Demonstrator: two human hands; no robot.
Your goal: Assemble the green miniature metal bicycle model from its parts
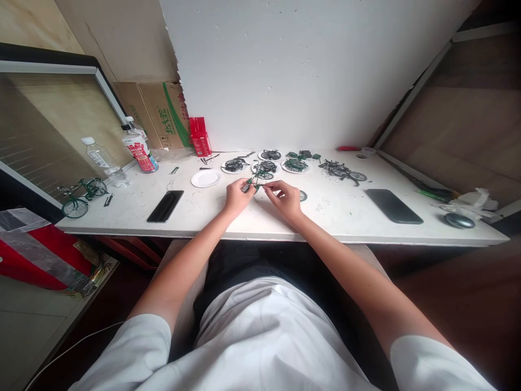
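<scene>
Over the middle of the table, my left hand (239,195) is closed on a partly built green model bicycle (256,180). A spoked wheel seems to be at its far end, though plates of parts behind it make this hard to separate. From the other side, my right hand (286,200) pinches at the near end of the same model, thumb and forefinger together. Any small part between those fingertips is too small to make out. A loose green wheel (303,195) lies on the table just beyond my right hand.
Paper plates (207,178) stand behind my hands, several with dark bicycle parts. More parts (344,171) lie in a heap to their right. An assembled green bicycle (83,195), bottles (140,149) and a phone (165,206) are left; a dark slab (394,206) and mouse (459,220) right.
</scene>
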